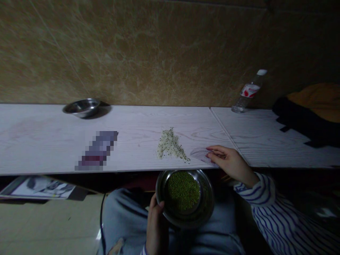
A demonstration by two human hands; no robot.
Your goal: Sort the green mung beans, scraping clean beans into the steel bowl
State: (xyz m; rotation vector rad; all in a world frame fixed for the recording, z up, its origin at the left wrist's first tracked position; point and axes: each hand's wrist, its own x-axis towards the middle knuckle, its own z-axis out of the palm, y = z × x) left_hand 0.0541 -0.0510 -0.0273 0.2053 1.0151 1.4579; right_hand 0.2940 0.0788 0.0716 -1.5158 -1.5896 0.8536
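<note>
My left hand point(156, 221) grips the rim of a steel bowl point(208, 198) above my lap, just below the table's front edge. Green beans point(183, 189), small like mung beans, cover its bottom. At the table edge, my right hand point(228, 161) pinches a thin, see-through curved piece point(200, 154) that looks like plastic; its exact kind is unclear. Left of that piece lies a spread pile of white grains mixed with green beans point(170, 145), directly on the tabletop.
A second steel bowl point(82, 108) stands at the back left. In front of it is a blurred-out flat item point(98, 150). A clear bottle point(248, 91) with a white cap stands by the wall, left of a dark and orange cloth item point(313, 109). An open drawer point(45, 187) sits below the white table point(132, 117).
</note>
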